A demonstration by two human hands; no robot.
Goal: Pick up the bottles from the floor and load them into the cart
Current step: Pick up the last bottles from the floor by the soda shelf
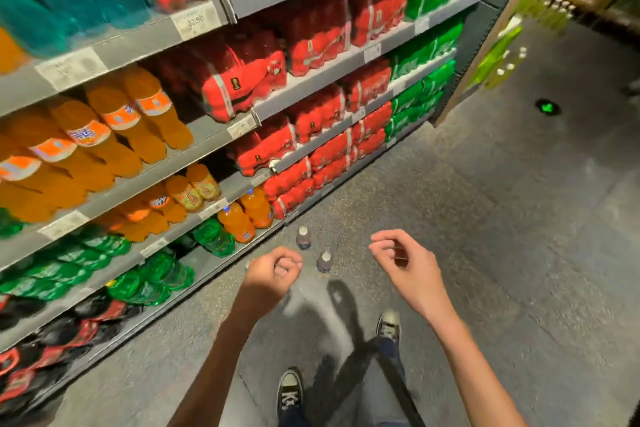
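Two small bottles with pale caps stand upright on the grey floor near the foot of the shelving: one (303,237) farther off, one (324,261) closer. My left hand (273,272) hovers just left of the closer bottle, fingers curled, and holds nothing that I can see. A bit of something pale peeks out beside its knuckles, too hidden to name. My right hand (403,262) hangs to the right of the bottles, fingers loosely curled, holding nothing. No cart is in view.
Tall shelving (221,146) packed with orange, red and green drinks fills the left side. The speckled aisle floor (502,236) stretches to the right. My two sneakers (289,392) stand below the hands. A green floor marker (547,106) glows far right.
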